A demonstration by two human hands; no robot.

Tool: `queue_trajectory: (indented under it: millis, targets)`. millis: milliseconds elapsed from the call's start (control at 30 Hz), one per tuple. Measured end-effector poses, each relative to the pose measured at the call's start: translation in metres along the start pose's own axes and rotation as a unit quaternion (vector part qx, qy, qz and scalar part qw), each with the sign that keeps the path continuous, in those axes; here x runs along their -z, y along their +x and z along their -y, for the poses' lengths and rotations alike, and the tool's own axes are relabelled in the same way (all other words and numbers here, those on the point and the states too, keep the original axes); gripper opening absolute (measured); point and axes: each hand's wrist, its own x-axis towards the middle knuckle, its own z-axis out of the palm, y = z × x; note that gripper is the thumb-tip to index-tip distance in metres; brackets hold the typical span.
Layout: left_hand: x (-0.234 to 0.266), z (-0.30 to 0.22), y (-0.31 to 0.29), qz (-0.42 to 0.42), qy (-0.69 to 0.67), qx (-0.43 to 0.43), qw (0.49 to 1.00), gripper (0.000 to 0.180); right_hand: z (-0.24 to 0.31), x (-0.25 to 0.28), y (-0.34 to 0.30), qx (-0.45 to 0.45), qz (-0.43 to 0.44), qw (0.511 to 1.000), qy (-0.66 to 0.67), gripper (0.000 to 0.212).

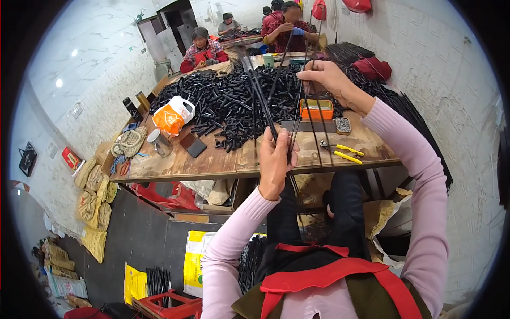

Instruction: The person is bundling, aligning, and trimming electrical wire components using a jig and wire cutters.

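Note:
My left hand (pixel 275 165) is closed round several long thin black rods (pixel 259 91), which rise up and to the left, their upper ends smeared by motion. Higher and to the right, my right hand (pixel 336 84) pinches more thin black rods (pixel 322 130) that hang down past the table's front edge. Behind both hands spreads a large heap of short black tubular pieces (pixel 228 103). Below my right hand sit an orange box (pixel 316 114), a small tin of tiny metal bits (pixel 343 125) and yellow-handled pliers (pixel 346 152).
On the wooden table (pixel 159 169) lie an orange-and-white bag (pixel 172 117), a glass jar (pixel 159 142) and a dark phone-like slab (pixel 192 145). Long black rods (pixel 419 125) jut past the right edge. A red stool (pixel 172 304) and sacks stand below. Several people work across the table.

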Motion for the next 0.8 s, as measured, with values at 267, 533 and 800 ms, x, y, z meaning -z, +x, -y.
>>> queue_trajectory:
  millis: [267,533,800]
  targets:
    - [-0.003,-0.007,0.002,-0.041,0.023,0.061,0.997,0.015,-0.013,0.051,0.029,0.069,0.108,0.878,0.462,0.024]
    - [-0.006,0.009,-0.019,0.166,0.037,0.100,0.980,0.040,0.016,-0.008,0.019,-0.047,0.054,0.937,0.341,0.040]
    - [-0.019,-0.010,0.008,0.285,-0.174,0.232,0.914,0.049,0.014,0.013,-0.004,-0.014,0.159,0.938,0.308,0.033]
